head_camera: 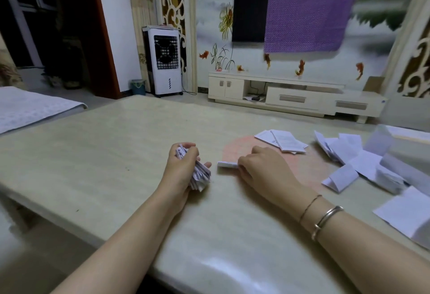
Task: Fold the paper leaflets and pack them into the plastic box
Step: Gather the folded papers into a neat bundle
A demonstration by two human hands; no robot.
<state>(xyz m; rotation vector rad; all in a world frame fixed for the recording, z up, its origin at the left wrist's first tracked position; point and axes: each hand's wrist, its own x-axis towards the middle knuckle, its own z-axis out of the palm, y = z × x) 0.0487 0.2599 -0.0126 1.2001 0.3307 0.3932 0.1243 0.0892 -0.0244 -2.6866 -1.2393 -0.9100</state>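
My left hand (180, 168) grips a thick bundle of folded leaflets (200, 176), its fanned edges sticking out toward the table. My right hand (260, 168) rests on the table just to the right, fingers curled on a small folded leaflet (226, 164) that lies flat, its left end showing. A few flat printed leaflets (282, 141) lie beyond my right hand. A scattered pile of loose, partly folded leaflets (358, 161) covers the right side. A clear plastic box (381, 141) stands blurred at the far right.
The beige table (116, 154) has a pink patch (235, 149) under my right hand. Another white sheet (404, 214) lies at the right edge. Beyond the table are a TV cabinet (295, 98) and a white air cooler (165, 61).
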